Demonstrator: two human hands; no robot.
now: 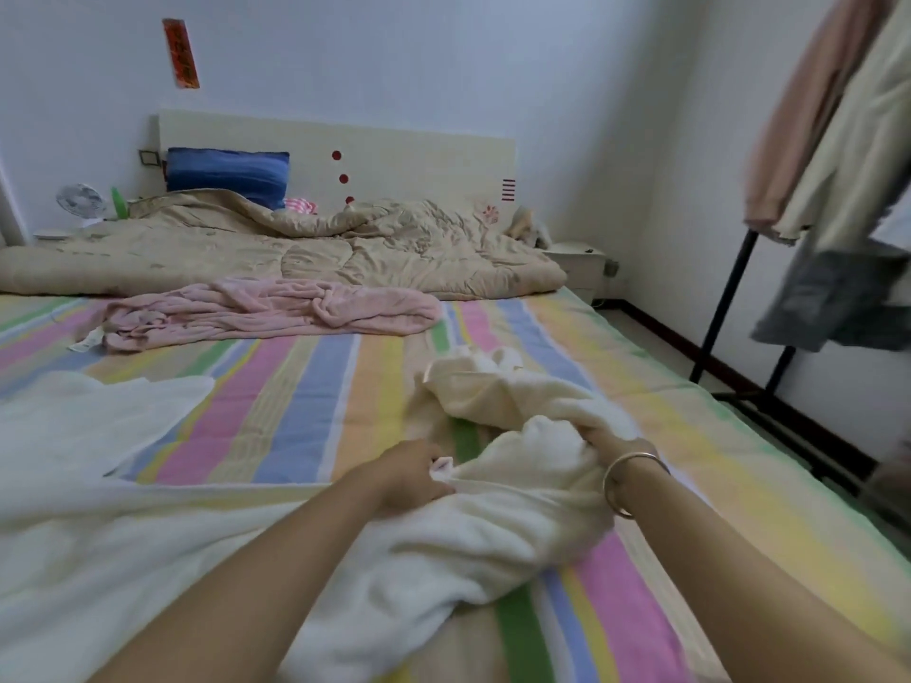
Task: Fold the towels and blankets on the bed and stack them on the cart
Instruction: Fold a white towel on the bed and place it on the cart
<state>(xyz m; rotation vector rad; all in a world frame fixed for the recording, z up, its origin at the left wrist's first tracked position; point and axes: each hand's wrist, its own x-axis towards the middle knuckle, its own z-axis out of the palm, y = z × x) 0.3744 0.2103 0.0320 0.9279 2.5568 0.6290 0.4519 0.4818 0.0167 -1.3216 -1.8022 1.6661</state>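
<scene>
A cream towel (498,510) lies bunched on the striped bed (305,386) in front of me. My left hand (411,473) pinches its edge near a small corner of cloth. My right hand (616,448), with a bangle on the wrist, grips a fold of the same towel further right. A crumpled pink towel (266,313) lies across the middle of the bed. A white blanket (93,426) spreads over the left and near side of the bed. No cart is in view.
A beige quilt (296,248) and a blue pillow (227,175) lie at the headboard. A black clothes rack (729,308) with hanging garments stands right of the bed. A small nightstand (577,261) sits in the far corner, a fan (81,199) at far left.
</scene>
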